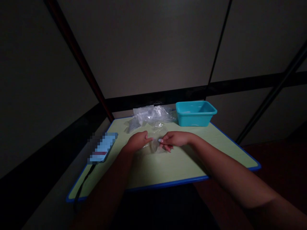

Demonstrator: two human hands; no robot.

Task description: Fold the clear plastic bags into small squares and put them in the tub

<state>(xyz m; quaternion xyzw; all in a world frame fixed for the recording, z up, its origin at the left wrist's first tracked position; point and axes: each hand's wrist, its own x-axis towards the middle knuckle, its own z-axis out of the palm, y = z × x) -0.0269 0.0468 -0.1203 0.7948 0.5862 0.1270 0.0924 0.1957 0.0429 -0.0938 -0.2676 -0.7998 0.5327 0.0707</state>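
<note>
My left hand (137, 141) and my right hand (174, 139) meet over the middle of a pale green table (168, 166). Both pinch a small clear plastic bag (154, 146) that lies between them on the tabletop, fingertips almost touching. The bag is thin and see-through, so I cannot make out what is inside it. Behind the hands lies a heap of crumpled clear plastic bags (150, 116).
A turquoise plastic tub (195, 113) stands at the back right of the table. A phone (103, 148) with a dark cable lies at the left edge. The table has a blue rim and stands against grey partition walls.
</note>
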